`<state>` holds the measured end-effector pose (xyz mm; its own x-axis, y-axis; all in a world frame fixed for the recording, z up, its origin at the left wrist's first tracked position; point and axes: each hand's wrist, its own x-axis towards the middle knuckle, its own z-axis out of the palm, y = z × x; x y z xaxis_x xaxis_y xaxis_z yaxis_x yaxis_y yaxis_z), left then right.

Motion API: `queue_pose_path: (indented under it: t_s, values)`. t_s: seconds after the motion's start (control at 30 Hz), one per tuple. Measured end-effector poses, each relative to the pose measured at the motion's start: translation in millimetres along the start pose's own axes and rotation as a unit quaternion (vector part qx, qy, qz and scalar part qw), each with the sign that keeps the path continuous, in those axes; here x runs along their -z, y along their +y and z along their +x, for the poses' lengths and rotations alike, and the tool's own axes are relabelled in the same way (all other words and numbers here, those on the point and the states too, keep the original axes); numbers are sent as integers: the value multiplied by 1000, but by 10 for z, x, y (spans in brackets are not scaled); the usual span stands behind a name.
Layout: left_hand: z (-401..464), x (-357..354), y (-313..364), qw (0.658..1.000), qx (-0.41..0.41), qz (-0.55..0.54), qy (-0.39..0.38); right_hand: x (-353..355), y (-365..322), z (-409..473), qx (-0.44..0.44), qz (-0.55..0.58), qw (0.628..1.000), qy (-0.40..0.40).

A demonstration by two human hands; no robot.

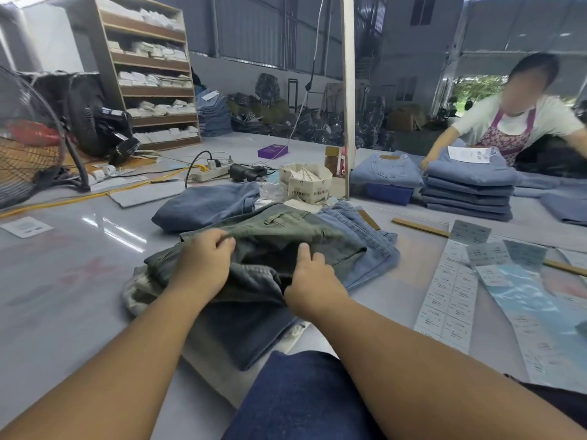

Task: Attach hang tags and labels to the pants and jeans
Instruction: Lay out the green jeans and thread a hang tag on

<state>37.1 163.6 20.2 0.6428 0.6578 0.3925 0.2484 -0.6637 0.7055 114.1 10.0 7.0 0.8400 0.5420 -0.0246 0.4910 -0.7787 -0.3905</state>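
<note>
Both hands (254, 265) gripping green jeans (286, 230), mid-table (95, 265)

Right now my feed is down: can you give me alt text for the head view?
Both hands, left and right, grip a greenish pair of jeans lying on a grey table, pulling the fabric apart. Light blue jeans lie under its right side, label sheets to the right, and a box of hang tags behind.

Bare table (79, 274) lies open leftward; label sheets (451, 290) crowd the right, folded jeans (206, 204) block ahead
</note>
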Motion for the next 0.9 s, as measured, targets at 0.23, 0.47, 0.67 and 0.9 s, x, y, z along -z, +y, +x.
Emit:
queue_pose_path:
  t_s: [0.23, 0.47, 0.67, 0.9]
  values:
    - [-71, -52, -70, 998, -17, 51, -28, 26, 51, -7, -51, -18, 995, -78]
    - [-292, -235, -80, 983, -5, 142, -118, 22, 67, -26, -56, -18, 988, -144]
    - [-375, -553, 141, 909, -53, 302, -283, 66, 81, 0, -50, -30, 988, -143]
    - [-471, -722, 149, 901, -63, 355, -240, 12, 77, 72, -90, 205, 973, -48]
